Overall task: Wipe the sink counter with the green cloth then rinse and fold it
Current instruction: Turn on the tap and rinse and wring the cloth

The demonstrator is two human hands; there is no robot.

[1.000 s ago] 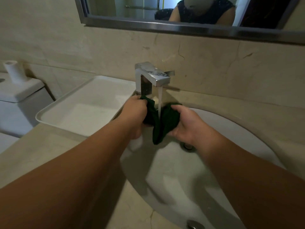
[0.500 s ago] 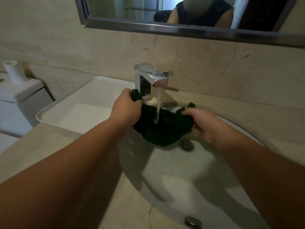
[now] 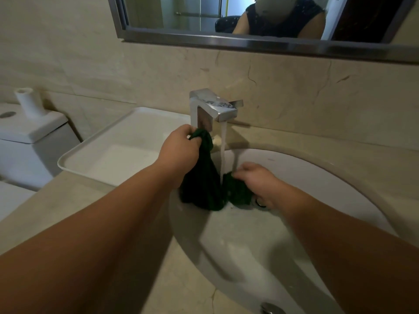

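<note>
The dark green cloth (image 3: 205,184) hangs bunched and wet inside the white sink basin (image 3: 249,245), under the running stream from the chrome faucet (image 3: 214,109). My left hand (image 3: 181,150) grips the cloth's upper end beside the faucet. My right hand (image 3: 258,182) presses and holds the cloth's lower part near the drain (image 3: 260,202). Water falls between the two hands onto the cloth.
A white rectangular tray (image 3: 74,159) sits on the beige stone counter (image 3: 68,211) left of the faucet. A toilet tank (image 3: 27,141) with a paper roll (image 3: 28,103) stands at far left. A mirror (image 3: 249,19) hangs above, with a person reflected in it.
The cloth, spread wide between both hands before, now hangs long from my raised left hand. My right hand has dropped lower into the basin with the other end.
</note>
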